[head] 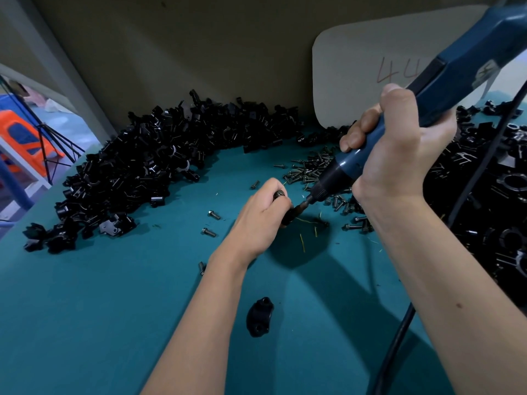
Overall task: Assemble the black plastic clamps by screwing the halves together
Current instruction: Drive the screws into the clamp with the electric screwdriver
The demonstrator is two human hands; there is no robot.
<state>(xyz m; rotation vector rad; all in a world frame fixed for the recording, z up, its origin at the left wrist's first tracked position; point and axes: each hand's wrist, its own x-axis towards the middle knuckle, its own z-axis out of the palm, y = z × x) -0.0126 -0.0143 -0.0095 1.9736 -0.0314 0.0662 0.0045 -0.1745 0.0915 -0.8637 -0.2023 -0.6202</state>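
Observation:
My left hand [261,216] grips a black clamp [288,215] just above the teal table [114,309], most of the clamp hidden by my fingers. My right hand [396,146] holds a blue electric screwdriver [445,89] tilted down to the left, its bit [306,201] touching the clamp. A single black clamp half [260,317] lies on the table near me. Loose screws [312,166] are heaped behind the screwdriver tip.
A large pile of black clamp halves [137,172] covers the left and back of the table. Another pile of black clamps [493,195] lies at the right. A few stray screws [211,223] lie left of my hand. The screwdriver cable [399,332] runs down at the right. A cardboard sheet [370,67] leans on the wall.

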